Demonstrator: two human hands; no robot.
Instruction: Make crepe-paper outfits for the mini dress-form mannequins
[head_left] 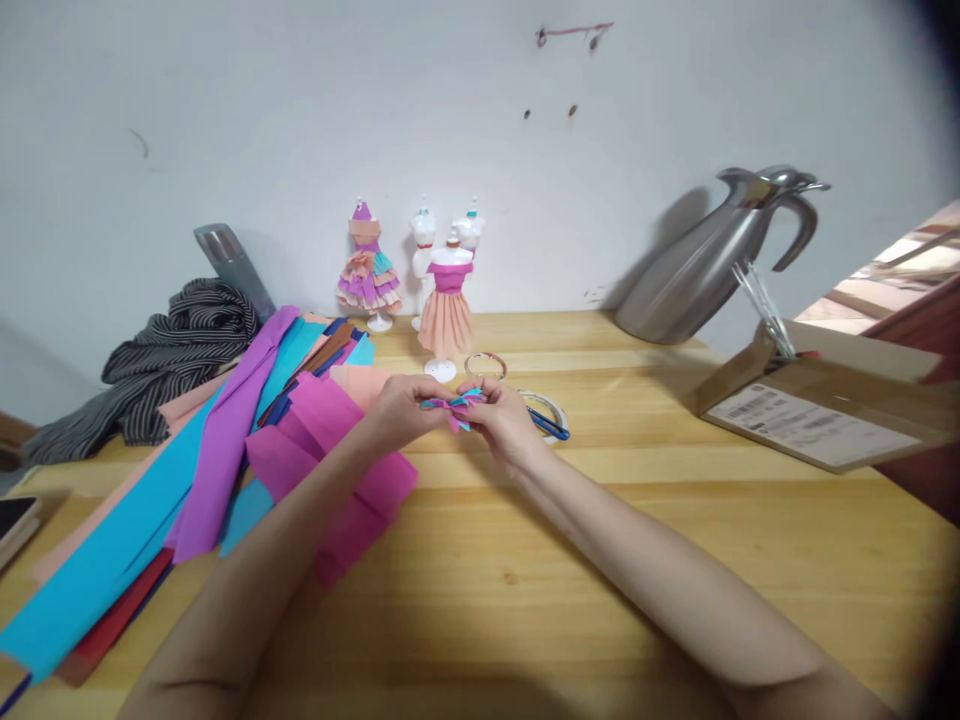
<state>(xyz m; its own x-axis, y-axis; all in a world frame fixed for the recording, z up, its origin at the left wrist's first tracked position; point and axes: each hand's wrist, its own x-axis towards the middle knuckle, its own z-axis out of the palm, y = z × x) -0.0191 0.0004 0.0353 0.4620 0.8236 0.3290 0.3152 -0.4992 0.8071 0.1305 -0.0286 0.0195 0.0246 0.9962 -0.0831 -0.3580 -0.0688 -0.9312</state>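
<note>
— Surroundings?
— Tabletop [600, 590], wooden. Paper strips [229, 435], assorted colours, left of frame; striped cloth [161, 355] behind them. Dress forms [450, 275], several, upper centre. White ring [560, 413], right of centre, partly hidden by the right hand [501, 415]; blue tool [547, 424] across it.
— Containers?
— Cardboard box [847, 390], right edge, labelled; clear sticks [765, 308] jutting from it, other contents unclear. Steel jug [690, 265], upper right, interior unseen.
— Hands?
— Left hand [405, 410] and right hand, frame centre, each pinching one side of a pink-and-blue paper piece [454, 403]; forearms [630, 530] rising from lower corners.
</note>
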